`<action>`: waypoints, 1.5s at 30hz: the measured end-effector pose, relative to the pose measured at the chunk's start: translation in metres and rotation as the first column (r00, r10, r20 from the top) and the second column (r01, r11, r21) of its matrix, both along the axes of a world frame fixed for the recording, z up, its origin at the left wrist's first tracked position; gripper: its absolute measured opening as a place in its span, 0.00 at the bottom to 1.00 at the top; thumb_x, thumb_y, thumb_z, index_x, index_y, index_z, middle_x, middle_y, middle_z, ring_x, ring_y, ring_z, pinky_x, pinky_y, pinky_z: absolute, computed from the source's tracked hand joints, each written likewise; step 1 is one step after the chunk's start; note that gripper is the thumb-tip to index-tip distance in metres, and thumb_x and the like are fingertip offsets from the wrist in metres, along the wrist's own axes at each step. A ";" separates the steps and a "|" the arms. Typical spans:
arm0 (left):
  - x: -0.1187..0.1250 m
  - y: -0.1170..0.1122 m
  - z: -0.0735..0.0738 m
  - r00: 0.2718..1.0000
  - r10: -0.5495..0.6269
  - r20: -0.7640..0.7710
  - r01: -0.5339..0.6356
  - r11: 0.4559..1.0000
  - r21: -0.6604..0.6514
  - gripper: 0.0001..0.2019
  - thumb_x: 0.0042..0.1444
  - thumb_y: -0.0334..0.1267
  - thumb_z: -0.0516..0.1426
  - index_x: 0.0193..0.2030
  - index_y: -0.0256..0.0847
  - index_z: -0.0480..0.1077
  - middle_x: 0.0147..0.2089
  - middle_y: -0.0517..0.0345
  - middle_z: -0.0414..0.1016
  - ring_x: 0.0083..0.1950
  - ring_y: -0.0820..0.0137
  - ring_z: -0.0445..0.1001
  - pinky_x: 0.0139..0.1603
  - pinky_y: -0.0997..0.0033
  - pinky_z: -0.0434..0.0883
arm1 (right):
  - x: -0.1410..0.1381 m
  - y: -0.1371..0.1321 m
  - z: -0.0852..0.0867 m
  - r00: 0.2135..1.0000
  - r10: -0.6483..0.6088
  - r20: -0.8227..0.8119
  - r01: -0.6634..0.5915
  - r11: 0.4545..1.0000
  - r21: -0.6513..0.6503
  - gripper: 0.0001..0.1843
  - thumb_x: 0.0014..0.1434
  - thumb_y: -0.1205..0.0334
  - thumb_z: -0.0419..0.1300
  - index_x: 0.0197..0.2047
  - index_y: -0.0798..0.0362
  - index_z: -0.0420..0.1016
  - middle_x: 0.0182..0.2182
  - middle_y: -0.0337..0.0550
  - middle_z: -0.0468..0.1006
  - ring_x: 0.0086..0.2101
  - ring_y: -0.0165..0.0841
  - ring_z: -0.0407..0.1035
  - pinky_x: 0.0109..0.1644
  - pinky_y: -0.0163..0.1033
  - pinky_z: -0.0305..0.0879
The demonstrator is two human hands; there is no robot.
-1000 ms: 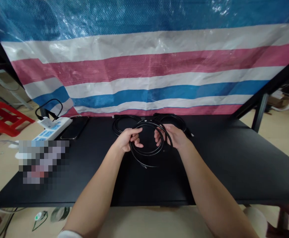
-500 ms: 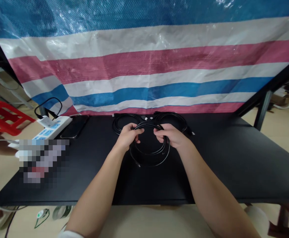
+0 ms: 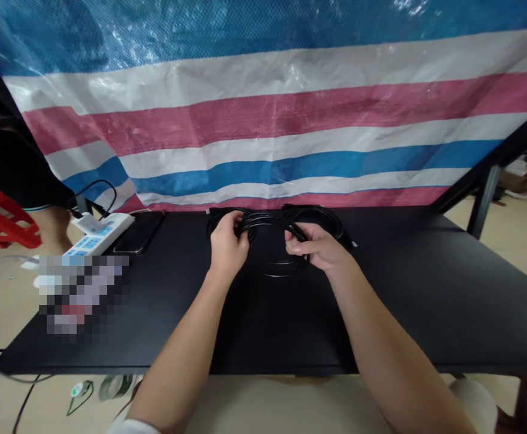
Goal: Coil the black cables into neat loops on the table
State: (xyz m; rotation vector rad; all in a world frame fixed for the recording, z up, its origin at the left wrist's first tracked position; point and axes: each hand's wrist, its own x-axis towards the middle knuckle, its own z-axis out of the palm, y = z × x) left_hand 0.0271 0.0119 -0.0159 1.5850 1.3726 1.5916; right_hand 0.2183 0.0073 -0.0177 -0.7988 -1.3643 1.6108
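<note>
Between my hands is a coiled black cable (image 3: 267, 220), its loops bunched along the top and a few strands hanging lower. My left hand (image 3: 230, 244) is closed around the coil's left side, its back toward me. On the right side my right hand (image 3: 313, 244) pinches the bunched loops between thumb and fingers. Behind my left hand lies a second coiled black cable (image 3: 220, 212), partly hidden by the hand. A third coiled black cable (image 3: 329, 218) rests behind my right hand, one connector end pointing right.
A black table (image 3: 426, 289) carries everything. At its left are a white power strip (image 3: 98, 235) with plugs, a dark phone (image 3: 139, 232) and a blurred-out patch. A striped plastic sheet (image 3: 272, 120) hangs behind. At far left are a person's leg (image 3: 53, 229) and a red stool (image 3: 3, 217).
My left hand has turned, its back now facing me, and the coil's lower loops have risen and flattened. A person's leg has come into view at the far left.
</note>
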 end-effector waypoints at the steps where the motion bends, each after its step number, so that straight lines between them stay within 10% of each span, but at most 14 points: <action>1: -0.001 0.000 -0.001 0.998 0.002 -0.066 0.000 1.000 0.031 0.17 0.38 0.20 0.57 0.34 0.44 0.71 0.36 0.56 0.72 0.40 0.64 0.71 0.44 0.68 0.68 | 0.001 0.000 0.000 1.000 -0.005 0.026 0.004 1.000 0.024 0.10 0.34 0.64 0.65 0.23 0.53 0.69 0.16 0.29 0.61 0.19 0.23 0.52 0.24 0.33 0.48; 6: -0.011 0.005 -0.006 0.956 -0.014 -0.293 0.041 0.996 0.085 0.19 0.38 0.19 0.54 0.35 0.44 0.71 0.41 0.54 0.72 0.46 0.61 0.71 0.53 0.62 0.66 | 0.005 0.002 0.000 0.983 -0.024 0.182 0.001 0.992 0.126 0.08 0.33 0.64 0.63 0.17 0.53 0.65 0.17 0.31 0.61 0.21 0.24 0.54 0.26 0.34 0.49; 17: -0.021 0.009 -0.007 0.903 -0.391 -0.180 0.380 0.920 -0.094 0.14 0.38 0.20 0.58 0.30 0.44 0.73 0.34 0.56 0.74 0.39 0.65 0.72 0.48 0.67 0.68 | 0.003 -0.002 -0.003 0.864 -0.127 0.488 -0.012 0.962 0.272 0.07 0.39 0.67 0.62 0.26 0.52 0.71 0.20 0.33 0.67 0.24 0.28 0.62 0.30 0.36 0.58; 27: -0.017 0.009 -0.016 0.886 -0.222 -0.407 0.274 0.959 0.073 0.23 0.42 0.21 0.53 0.46 0.43 0.71 0.45 0.55 0.75 0.46 0.66 0.74 0.51 0.66 0.70 | 0.000 -0.007 0.005 0.929 -0.077 0.363 0.016 0.986 0.169 0.12 0.39 0.58 0.68 0.23 0.54 0.69 0.15 0.30 0.64 0.15 0.23 0.59 0.20 0.32 0.55; 37: -0.017 0.015 -0.020 0.691 -0.049 -0.721 0.186 0.976 0.112 0.16 0.45 0.25 0.54 0.42 0.40 0.68 0.40 0.52 0.76 0.45 0.62 0.74 0.50 0.58 0.68 | 0.009 -0.007 0.006 0.967 -0.098 0.235 0.084 0.994 0.072 0.12 0.36 0.57 0.68 0.21 0.54 0.71 0.11 0.32 0.66 0.11 0.23 0.56 0.15 0.31 0.49; 45: -0.017 0.017 -0.021 0.948 -0.214 -0.235 0.193 0.975 -0.110 0.09 0.46 0.24 0.53 0.32 0.43 0.61 0.30 0.60 0.75 0.31 0.69 0.75 0.35 0.70 0.70 | 0.000 -0.004 0.002 0.906 -0.222 0.361 0.127 0.955 0.269 0.13 0.45 0.51 0.63 0.24 0.53 0.69 0.14 0.36 0.71 0.18 0.29 0.66 0.26 0.36 0.61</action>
